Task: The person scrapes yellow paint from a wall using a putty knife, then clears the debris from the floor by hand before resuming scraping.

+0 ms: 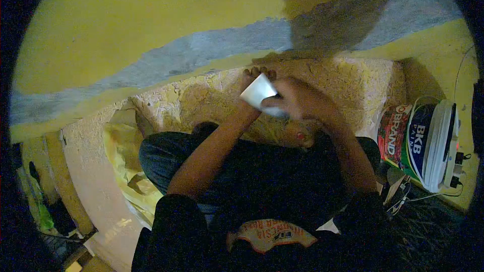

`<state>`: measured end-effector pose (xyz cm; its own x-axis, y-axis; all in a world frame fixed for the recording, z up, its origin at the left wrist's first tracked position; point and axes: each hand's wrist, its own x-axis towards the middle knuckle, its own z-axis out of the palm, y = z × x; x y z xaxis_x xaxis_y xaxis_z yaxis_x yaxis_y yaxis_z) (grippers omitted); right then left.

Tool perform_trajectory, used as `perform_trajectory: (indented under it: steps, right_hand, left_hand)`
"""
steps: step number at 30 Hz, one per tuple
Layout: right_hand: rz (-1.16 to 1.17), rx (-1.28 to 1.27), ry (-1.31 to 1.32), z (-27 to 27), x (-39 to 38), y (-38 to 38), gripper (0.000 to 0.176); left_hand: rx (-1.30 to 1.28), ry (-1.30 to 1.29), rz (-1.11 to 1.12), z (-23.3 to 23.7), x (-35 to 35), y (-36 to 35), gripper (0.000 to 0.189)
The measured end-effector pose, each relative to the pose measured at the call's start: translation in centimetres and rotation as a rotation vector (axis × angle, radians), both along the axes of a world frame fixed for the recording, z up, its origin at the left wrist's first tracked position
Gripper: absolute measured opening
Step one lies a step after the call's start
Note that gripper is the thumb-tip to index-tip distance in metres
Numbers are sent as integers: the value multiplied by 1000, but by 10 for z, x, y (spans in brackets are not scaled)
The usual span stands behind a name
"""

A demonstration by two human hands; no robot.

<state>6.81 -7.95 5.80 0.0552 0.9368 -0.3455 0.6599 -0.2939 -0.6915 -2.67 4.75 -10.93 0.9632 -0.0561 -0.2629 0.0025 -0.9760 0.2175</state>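
Note:
A small white piece, flat-looking and paper-like, is between my two hands in the middle of the view. Its left part lies over my left hand, whose fingertips show curled just beyond its upper edge. From the right, my right hand reaches across with its fingers on the lower right edge of the piece; this hand is blurred. Below them are my crossed legs in dark trousers.
A paint bucket with a white rim stands at the right, with plugs and cables near it. Yellow sheeting lies at the left. A yellow and grey wall rises ahead.

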Motion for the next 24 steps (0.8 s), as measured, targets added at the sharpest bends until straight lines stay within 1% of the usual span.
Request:
perform_trajectory:
  steps: [1, 2, 3, 4, 5, 6, 7, 8, 9, 10, 11, 12, 13, 14, 15, 17, 18, 19, 20, 21, 23, 24]
  right_hand:
    - [-50, -81, -112, 2, 11, 0, 25]
    - [-50, -80, -115, 8, 15, -3, 25]
    - [-96, 72, -107, 16, 17, -6, 26]
    - [-142, 224, -96, 21, 17, -7, 27]
    - [-139, 223, -94, 21, 12, -6, 27]
    - [-36, 170, 8, 22, 4, -3, 28]
    - [66, 116, 110, 23, -5, -1, 29]
    - [66, 116, 109, 23, -19, 0, 29]
    - [98, 140, 24, 23, -37, 0, 31]
    - [129, 165, -60, 22, -45, 0, 32]
    - [127, 166, -58, 20, -44, 1, 32]
    - [122, 39, -111, 17, -39, 2, 32]
    - [118, -89, -165, 15, -33, 3, 33]
    - [22, -48, -63, 23, -18, 1, 31]
    - [22, -50, -67, 22, -7, 1, 31]
    - [-205, -72, -418, 21, 7, 1, 29]
    - [-202, -70, -420, 19, 9, -1, 29]
    - [-89, 44, -265, 17, 9, -3, 29]
    - [24, 156, -107, 16, 7, -6, 28]
    - [26, 152, -104, 16, -6, -7, 28]
    - [160, 207, -16, 17, -40, -4, 28]
    - [157, 207, -12, 14, -47, -4, 28]
  left_hand:
    - [-1, -4, -1, 21, 4, -8, 33]
    - [119, 58, 183, 62, 10, -21, 31]
    - [239, 122, 369, 85, 11, -30, 31]
    - [240, 122, 371, 65, 3, -30, 31]
    - [40, -310, 349, 29, -8, -28, 30]
    - [-165, -739, 313, 8, -15, -27, 31]
    - [-165, -738, 316, 10, -11, -26, 31]
    - [99, -380, 347, 13, 0, -21, 35]
    - [356, -16, 366, 21, 9, -21, 42]
    - [221, 138, 430, 71, 18, -29, 44]
    - [222, 140, 429, 55, 9, -28, 44]
    - [246, -148, 359, 25, -7, -24, 39]
    - [263, -437, 285, 7, -16, -23, 34]
    - [206, -625, 491, 5, 3, -35, 22]
    - [203, -628, 493, 17, 3, -35, 22]
    - [273, -225, 401, 60, 1, -29, 16]
    - [282, -181, 368, 67, -2, -26, 21]
    - [282, -181, 373, 58, -2, -25, 21]
    - [338, -355, 397, 43, -2, -26, 22]
    - [391, -529, 416, 33, -2, -28, 23]
    - [465, -317, 593, 58, 3, -44, 23]
    - [399, -215, 543, 55, 3, -38, 22]
